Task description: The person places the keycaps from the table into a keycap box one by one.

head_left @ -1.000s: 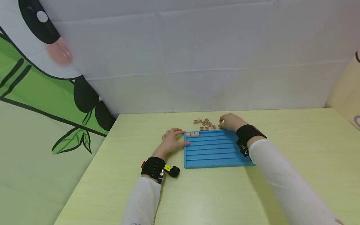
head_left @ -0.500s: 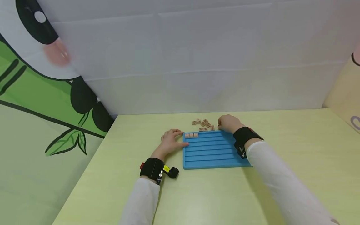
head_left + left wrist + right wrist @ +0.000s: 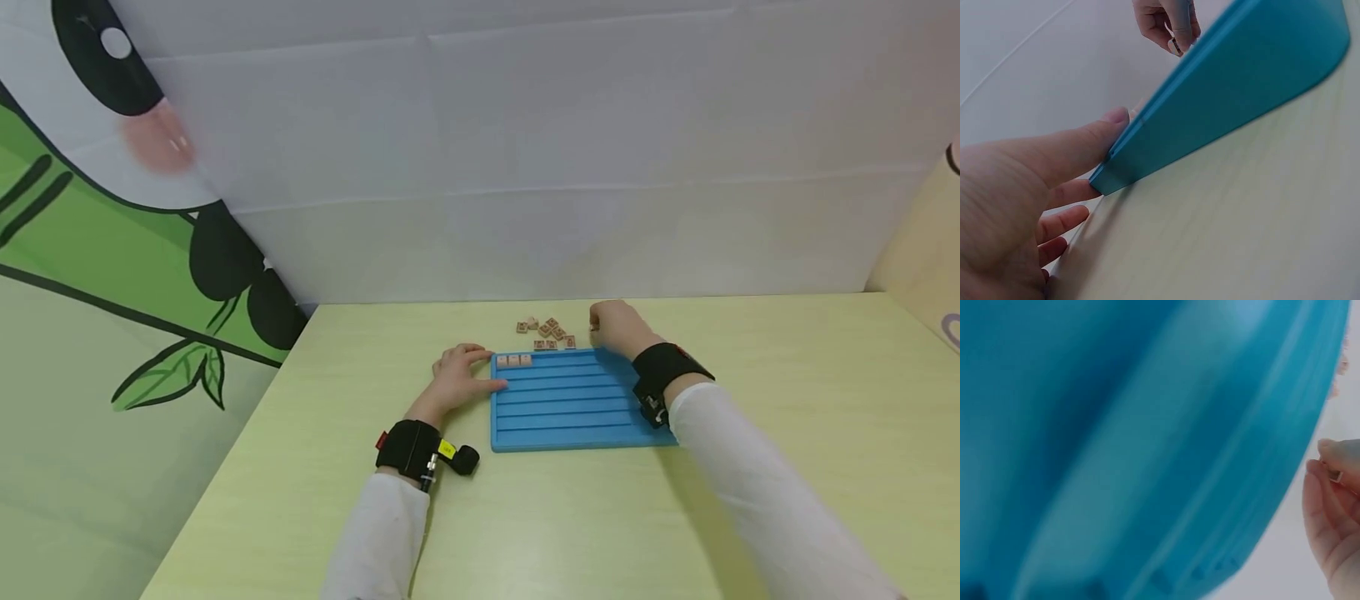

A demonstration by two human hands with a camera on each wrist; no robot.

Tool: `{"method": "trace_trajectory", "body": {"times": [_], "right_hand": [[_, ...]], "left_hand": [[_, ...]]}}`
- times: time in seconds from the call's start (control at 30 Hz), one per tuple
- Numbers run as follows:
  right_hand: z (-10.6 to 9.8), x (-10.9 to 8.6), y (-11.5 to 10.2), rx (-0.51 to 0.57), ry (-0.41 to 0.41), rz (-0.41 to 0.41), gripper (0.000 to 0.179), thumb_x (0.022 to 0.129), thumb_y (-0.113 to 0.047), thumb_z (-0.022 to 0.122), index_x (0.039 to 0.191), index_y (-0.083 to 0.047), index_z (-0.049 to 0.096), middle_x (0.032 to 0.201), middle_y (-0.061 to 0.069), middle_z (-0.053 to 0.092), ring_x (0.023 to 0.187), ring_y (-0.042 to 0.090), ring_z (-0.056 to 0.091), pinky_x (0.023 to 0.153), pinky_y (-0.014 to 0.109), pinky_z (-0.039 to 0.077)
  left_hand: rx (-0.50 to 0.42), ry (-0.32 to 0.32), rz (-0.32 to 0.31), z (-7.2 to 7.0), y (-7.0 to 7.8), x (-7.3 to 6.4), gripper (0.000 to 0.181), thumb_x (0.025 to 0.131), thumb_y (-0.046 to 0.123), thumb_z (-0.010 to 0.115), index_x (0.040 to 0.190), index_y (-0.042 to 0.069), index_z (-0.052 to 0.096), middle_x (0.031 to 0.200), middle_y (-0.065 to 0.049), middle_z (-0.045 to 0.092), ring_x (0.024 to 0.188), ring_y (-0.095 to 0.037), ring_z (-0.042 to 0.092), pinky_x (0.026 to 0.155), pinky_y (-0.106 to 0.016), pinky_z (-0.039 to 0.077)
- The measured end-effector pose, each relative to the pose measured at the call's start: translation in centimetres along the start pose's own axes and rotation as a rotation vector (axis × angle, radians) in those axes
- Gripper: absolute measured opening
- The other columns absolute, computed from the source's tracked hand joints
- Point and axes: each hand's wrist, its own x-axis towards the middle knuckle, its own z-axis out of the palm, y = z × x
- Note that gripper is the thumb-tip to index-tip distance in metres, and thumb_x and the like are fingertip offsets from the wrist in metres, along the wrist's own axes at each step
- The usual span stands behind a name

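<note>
The left hand (image 3: 459, 377), fingers spread, touches the left edge of the tray (image 3: 562, 410), apparently steadying it; beyond its far edge, the right hand (image 3: 624, 328) pinches a tile (image 3: 1335, 475).

Right wrist view | blue board (image 3: 1166, 444) — blurred, cropped | tile (image 3: 1334, 475) — partly hidden

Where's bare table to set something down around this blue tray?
Bare table lies in front of the blue tray, between the sleeves; also right of the right sleeve. Crowded: behind the tray, where loose tiles sit beside the right hand.
</note>
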Motion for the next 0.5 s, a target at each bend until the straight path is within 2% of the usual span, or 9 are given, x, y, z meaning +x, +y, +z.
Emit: {"method": "trace_trajectory", "body": {"times": [0.2,0.37,0.5], "right_hand": [[-1.1,-0.2,-0.3,0.13,0.04,-0.042,0.026,0.091,0.0,0.053,0.114,0.008,0.063,0.109,0.026,0.063,0.099,0.039,0.058,0.085,0.047,0.048],[-2.0,-0.5,-0.7,0.22,0.032,-0.036,0.026,0.093,-0.003,0.054,0.115,0.007,0.063,0.115,0.026,0.062,0.104,0.04,0.057,0.084,0.045,0.048],[-2.4,-0.7,-0.8,0.241,0.021,-0.023,0.031,0.093,-0.006,0.054,0.122,0.006,0.059,0.121,0.026,0.059,0.109,0.041,0.056,0.086,0.045,0.048]], "left_hand": [[0.004,0.004,0.0,-0.1,0.0,0.1,0.063,0.08,0.037,0.075,0.132,0.008,0.056,0.141,-0.016,0.041,0.133,-0.038,0.027,0.104,-0.055,0.018],[0.013,0.004,-0.001,-0.2,-0.1,0.1,0.063,0.08,0.037,0.074,0.132,0.008,0.056,0.141,-0.016,0.042,0.132,-0.038,0.029,0.103,-0.055,0.019],[0.018,0.003,-0.002,-0.2,-0.2,0.1,0.063,0.08,0.038,0.074,0.133,0.009,0.055,0.141,-0.016,0.041,0.133,-0.038,0.028,0.103,-0.055,0.019]]}}
